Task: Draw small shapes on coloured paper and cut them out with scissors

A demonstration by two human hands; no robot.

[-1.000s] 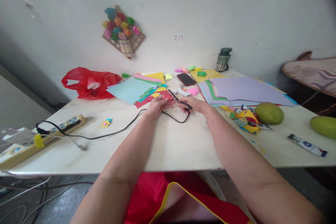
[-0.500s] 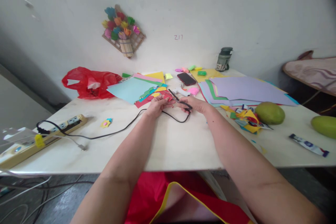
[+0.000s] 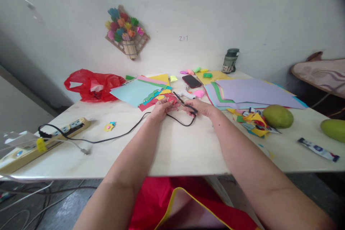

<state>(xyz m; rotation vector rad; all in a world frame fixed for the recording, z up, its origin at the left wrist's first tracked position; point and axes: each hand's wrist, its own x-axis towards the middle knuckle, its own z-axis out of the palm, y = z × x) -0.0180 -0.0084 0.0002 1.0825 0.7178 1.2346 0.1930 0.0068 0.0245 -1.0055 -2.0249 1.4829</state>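
Over the middle of the table, my right hand (image 3: 201,107) is closed on a pair of scissors (image 3: 191,108) with black handles, its blades toward my left hand. My left hand (image 3: 161,109) pinches a small piece of red paper (image 3: 174,103) close to the blades; the fingers hide part of it. Just beyond the hands lie a white glue gun (image 3: 185,94), a pink lump (image 3: 198,93) and cut red paper (image 3: 148,106). A black cord (image 3: 126,135) runs beneath both hands from the power strip.
Left are a power strip (image 3: 71,128), a small yellow cut-out (image 3: 109,127) and a red plastic bag (image 3: 94,84). Paper sheets (image 3: 250,91), paper scraps (image 3: 257,122), a green mango (image 3: 277,116) and a glue tube (image 3: 318,149) lie right. A phone (image 3: 191,81) and bottle (image 3: 230,61) are behind.
Both hands stay in nearly the same place, with the scissors and red paper still held. The view has shifted very slightly.
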